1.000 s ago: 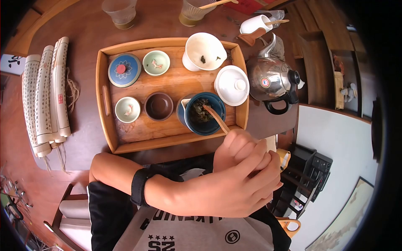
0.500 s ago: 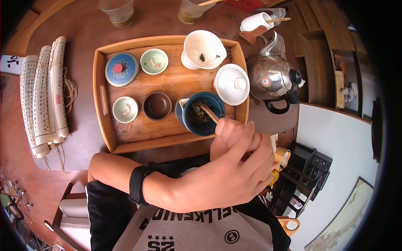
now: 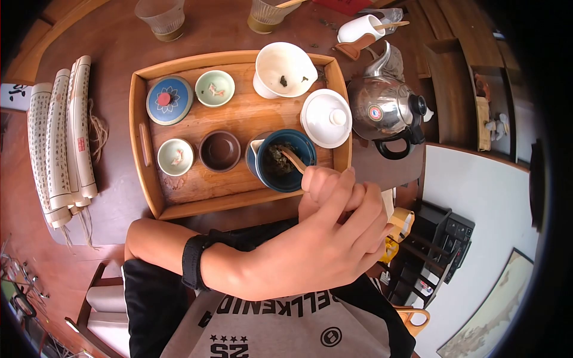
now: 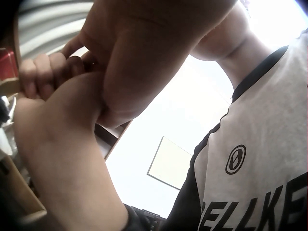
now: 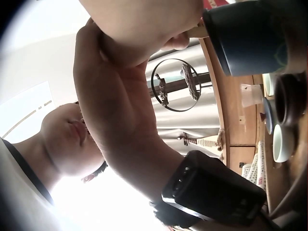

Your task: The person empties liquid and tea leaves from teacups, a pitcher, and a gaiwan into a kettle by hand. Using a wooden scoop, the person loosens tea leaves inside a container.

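Note:
In the head view, the right hand [image 3: 318,184] grips a thin wooden stick [image 3: 293,160] whose tip is among dark leaves in a blue cup [image 3: 303,179]. Over that hand lies the left hand [image 3: 316,253], fingers curled round it. Seen from the left wrist, the left hand [image 4: 149,53] crosses the right forearm [image 4: 72,159]. The right wrist view shows the right hand [image 5: 144,24] at the top, the left hand [image 5: 115,101] wrapped against it and the blue cup [image 5: 248,41] beside them. A small spouted vessel touches the cup's left side.
On the wooden tray [image 3: 203,210] stand a white pitcher [image 3: 267,77], a white lid [image 3: 322,128], a blue lid [image 3: 169,113], a brown cup [image 3: 220,151] and two pale cups. A steel kettle [image 3: 382,98] stands right, bamboo scrolls [image 3: 54,149] left, glasses behind.
Both hands have moved together to the left and slightly towards the tray, less of the stick showing above the cup. The head view has shifted a little.

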`<state>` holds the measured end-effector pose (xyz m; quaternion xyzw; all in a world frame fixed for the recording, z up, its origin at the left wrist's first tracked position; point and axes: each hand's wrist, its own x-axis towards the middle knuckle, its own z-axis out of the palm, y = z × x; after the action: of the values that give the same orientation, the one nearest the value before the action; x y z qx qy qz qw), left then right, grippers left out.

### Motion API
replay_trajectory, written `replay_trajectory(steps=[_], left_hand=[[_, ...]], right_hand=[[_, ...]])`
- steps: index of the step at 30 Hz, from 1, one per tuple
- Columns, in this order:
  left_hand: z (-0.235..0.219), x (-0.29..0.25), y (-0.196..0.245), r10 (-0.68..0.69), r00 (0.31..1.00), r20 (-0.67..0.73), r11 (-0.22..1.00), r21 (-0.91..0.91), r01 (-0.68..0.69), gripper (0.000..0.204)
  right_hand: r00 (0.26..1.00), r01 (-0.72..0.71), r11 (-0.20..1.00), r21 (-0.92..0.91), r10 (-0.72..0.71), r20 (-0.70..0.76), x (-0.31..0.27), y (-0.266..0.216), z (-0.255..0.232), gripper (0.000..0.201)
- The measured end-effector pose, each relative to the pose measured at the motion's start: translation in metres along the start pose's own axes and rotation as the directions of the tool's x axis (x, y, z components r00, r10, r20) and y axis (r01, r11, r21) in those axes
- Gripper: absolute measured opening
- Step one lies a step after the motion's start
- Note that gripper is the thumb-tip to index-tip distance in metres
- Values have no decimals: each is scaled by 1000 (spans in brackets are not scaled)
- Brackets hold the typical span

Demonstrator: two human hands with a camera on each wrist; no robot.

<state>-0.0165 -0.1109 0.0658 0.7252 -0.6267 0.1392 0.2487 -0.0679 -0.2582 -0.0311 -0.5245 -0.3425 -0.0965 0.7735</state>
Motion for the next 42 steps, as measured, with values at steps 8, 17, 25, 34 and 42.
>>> replay_trajectory(steps=[8, 17, 25, 34, 42], left_hand=[[1, 0, 0, -4, 1000, 3, 1000, 8, 4, 22], [-4, 0, 1, -4, 1000, -20, 1000, -12, 3, 20], [4, -4, 18, 36, 974, -223, 989, -130, -67, 21], [-6, -3, 4, 28, 998, -53, 999, -21, -29, 20], [0, -2, 3, 24, 999, -39, 999, -48, -26, 21]], right_hand=[[999, -52, 999, -14, 51, -17, -2, -1, 4, 31], [994, -101, 994, -35, 100, -35, -5, -5, 8, 30], [988, -146, 988, -54, 143, -62, -11, -9, 15, 30], [977, -203, 977, -67, 198, -82, -15, -12, 21, 30], [964, -253, 964, -86, 244, -108, -21, -18, 27, 29]])
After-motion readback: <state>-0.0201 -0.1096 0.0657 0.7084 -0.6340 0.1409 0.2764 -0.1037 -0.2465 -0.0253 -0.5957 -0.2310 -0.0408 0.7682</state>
